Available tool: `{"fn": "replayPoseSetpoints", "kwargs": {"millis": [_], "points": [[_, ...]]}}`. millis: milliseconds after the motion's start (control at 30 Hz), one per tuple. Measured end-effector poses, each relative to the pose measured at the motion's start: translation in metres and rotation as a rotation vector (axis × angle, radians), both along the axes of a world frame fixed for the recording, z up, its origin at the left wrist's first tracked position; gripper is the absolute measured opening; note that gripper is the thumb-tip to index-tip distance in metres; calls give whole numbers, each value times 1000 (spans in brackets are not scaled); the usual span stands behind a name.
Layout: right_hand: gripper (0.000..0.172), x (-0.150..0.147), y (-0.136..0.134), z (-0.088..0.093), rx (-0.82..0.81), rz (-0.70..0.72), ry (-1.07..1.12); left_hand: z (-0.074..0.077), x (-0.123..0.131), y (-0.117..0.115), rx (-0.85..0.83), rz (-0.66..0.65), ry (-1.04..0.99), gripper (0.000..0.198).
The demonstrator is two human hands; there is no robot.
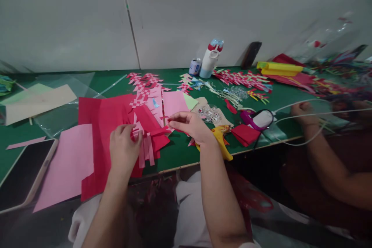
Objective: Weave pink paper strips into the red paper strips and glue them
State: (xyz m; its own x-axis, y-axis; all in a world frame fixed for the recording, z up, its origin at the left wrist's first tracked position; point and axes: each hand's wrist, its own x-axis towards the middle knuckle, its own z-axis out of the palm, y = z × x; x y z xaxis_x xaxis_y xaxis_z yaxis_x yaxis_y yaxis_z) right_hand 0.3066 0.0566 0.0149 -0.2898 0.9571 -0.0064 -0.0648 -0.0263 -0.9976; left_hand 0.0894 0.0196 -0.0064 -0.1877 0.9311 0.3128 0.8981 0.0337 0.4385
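Observation:
My left hand [124, 147] is closed, its fingertips curled on a small piece of red and pink paper strips [148, 149]. My right hand [192, 126] is closed in a pinch, thumb and forefinger together at the end of a thin red paper strip [165, 128]. Beneath and between my hands lie red folded paper [147, 116] and a large red sheet [99, 114]. Pink sheets [176, 102] lie just beyond my right hand. Behind them are several woven red and pink checkered paper pieces [143, 91] with pointed edges.
A phone [26, 174] lies at left on a pink sheet [72, 155]. Yellow scissors [222, 145] sit by my right wrist. Farther back stand a can [195, 66] and a white bottle [210, 62]. A purple and white device [258, 119] has a cable; a co-worker's arm [322, 155] is at right.

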Motion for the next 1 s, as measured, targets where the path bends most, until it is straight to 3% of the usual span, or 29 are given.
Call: {"fn": "replayPoseSetpoints", "kwargs": {"millis": [133,300,467,600,733,867,1000], "points": [[25,-4,-8,1,111,69,-180,8,-17,-6,-175,27,-200,34],[17,-18,-25,5,220,134,-377,11,-28,-17,-429,-194,-669,42],[17,-36,-37,5,378,153,-619,10,-24,-26,-622,-339,-868,47],[18,-46,-39,0,444,188,-708,11,-25,-28,-632,-385,-955,34],[28,-48,-37,-3,359,177,-671,13,-31,-26,-569,-293,-991,27],[14,-48,-33,-6,311,183,-613,9,-32,-24,-543,-226,-998,29],[14,-54,-29,-13,290,234,-640,-4,-33,-21,-546,-273,-920,33]]}}
